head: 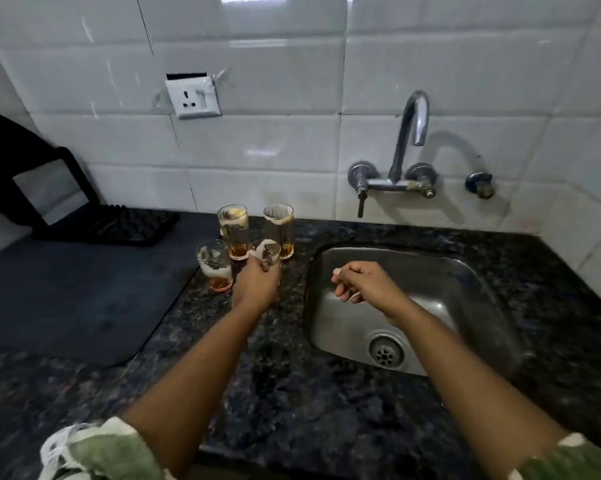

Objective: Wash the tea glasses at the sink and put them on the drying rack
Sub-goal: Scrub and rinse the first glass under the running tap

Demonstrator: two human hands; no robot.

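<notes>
Left hand [255, 284]: fingers wrapped around the short glass [267, 252] nearest the sink [465, 271], on the dark stone counter [292, 393] just left of the basin's rim. Right hand [364, 285]: fingers curled loosely together, holding nothing, above the basin's left half. Three more glasses stand left of the sink beside the gripped one: a short glass [216, 265] further left, and two tall glasses [235, 232] [280, 230] behind, each with amber liquid at the bottom. The drying rack [108, 223], black, sits well left of the sink against the tiled wall. The tap [408, 136] projects from the wall behind the basin; no water visible.
</notes>
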